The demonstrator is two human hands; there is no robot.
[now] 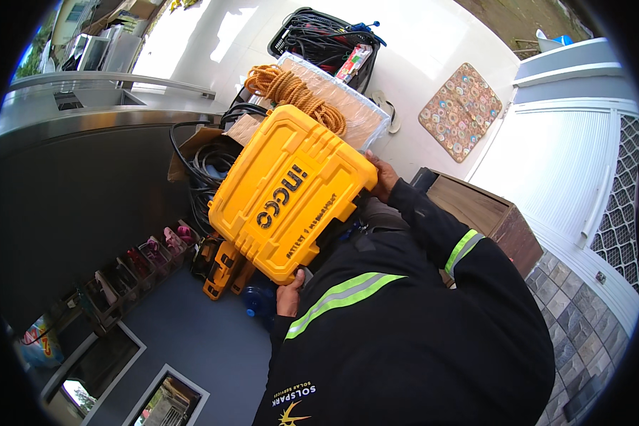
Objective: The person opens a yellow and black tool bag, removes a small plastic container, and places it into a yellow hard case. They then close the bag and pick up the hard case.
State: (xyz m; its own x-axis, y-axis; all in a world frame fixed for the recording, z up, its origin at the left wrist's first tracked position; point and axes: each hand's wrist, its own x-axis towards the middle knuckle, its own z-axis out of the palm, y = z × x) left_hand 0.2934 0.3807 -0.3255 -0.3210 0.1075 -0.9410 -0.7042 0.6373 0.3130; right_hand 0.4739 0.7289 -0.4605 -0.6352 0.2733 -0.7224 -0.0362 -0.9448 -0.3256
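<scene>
A closed yellow plastic tool case [263, 167] with dark lettering on its lid lies tilted in front of my body. My left hand [289, 292] grips its lower corner, thumb against the edge. At the opposite near corner my right hand [383, 176] is closed round the side, some fingers hidden behind the case. Just beyond it, a coil of orange rope [291, 92] rests on a flat plastic-wrapped panel [369, 117]. Beside the case's left edge are black cables [202, 174] in an open cardboard box. What supports the case from below is hidden.
A black basket of cables [312, 42] stands at the far side. Yellow-and-black tools [224, 270] and a blue bottle [258, 299] sit near my left hand. To the right are a wooden cabinet [468, 202] and a patterned mat [461, 112]. Shoes line a rack [131, 266] at left.
</scene>
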